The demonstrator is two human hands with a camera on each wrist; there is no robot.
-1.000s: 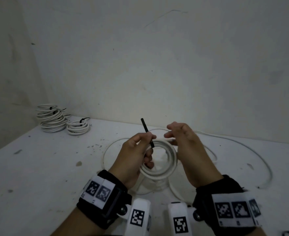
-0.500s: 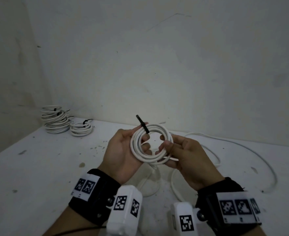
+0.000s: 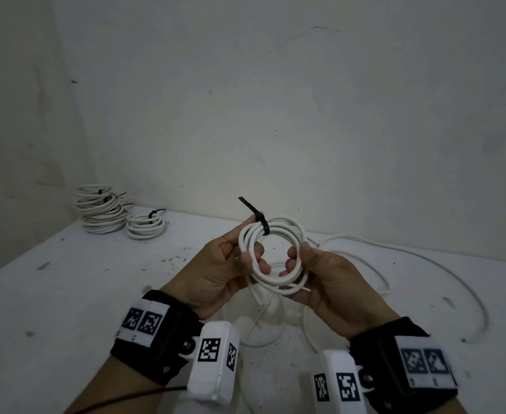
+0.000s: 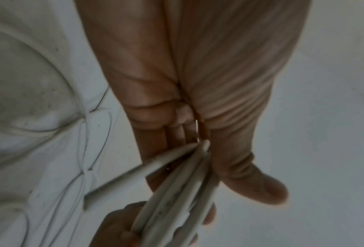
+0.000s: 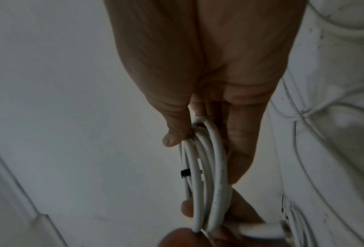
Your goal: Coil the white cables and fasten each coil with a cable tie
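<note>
The head camera looks forward and down over the bench (image 3: pixel 51 294) toward the wall. Each wrist camera looks closely along its palm; all three views share the held coil (image 3: pixel 272 258).

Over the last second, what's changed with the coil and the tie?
The coil came up off the table and turned to face the camera; both hands now hold it, left hand on its left side, right hand on its right. The black cable tie, earlier pinched by the left hand, is now wrapped around the coil. The finished coils and loose cable stayed put.
</note>
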